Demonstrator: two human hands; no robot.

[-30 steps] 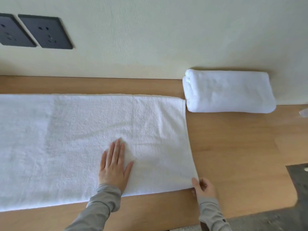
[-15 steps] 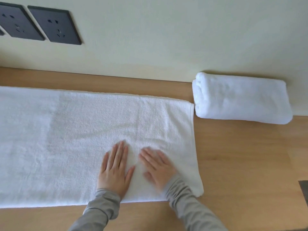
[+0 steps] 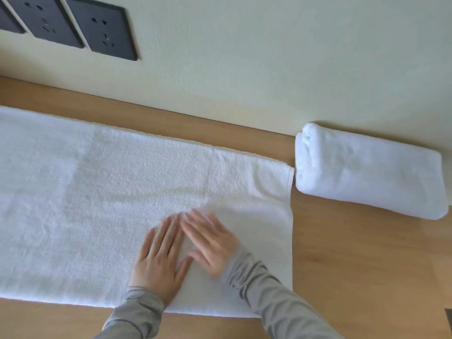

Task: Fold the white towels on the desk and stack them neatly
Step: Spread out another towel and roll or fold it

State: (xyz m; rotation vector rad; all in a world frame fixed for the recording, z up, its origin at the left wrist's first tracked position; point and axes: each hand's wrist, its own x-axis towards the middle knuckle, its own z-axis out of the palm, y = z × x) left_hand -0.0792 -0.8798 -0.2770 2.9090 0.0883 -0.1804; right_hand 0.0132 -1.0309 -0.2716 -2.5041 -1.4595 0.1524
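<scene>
Left hand (image 3: 160,263) flat on spread towel (image 3: 97,204), right hand (image 3: 210,243) flat beside it

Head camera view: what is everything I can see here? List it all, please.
Flat towel: one, white, spread along the desk, left to centre.
Folded towel: one, white, on the desk by the wall, right.
Desk: one, light wood.
Wall: one, pale cream, behind the desk.
Sockets: three, dark grey, wall's upper left; one cut off.
Sleeves: two, grey, bottom centre.
Left hand: one, flat on the flat towel.
Right hand: one, flat beside it, blurred.
</scene>
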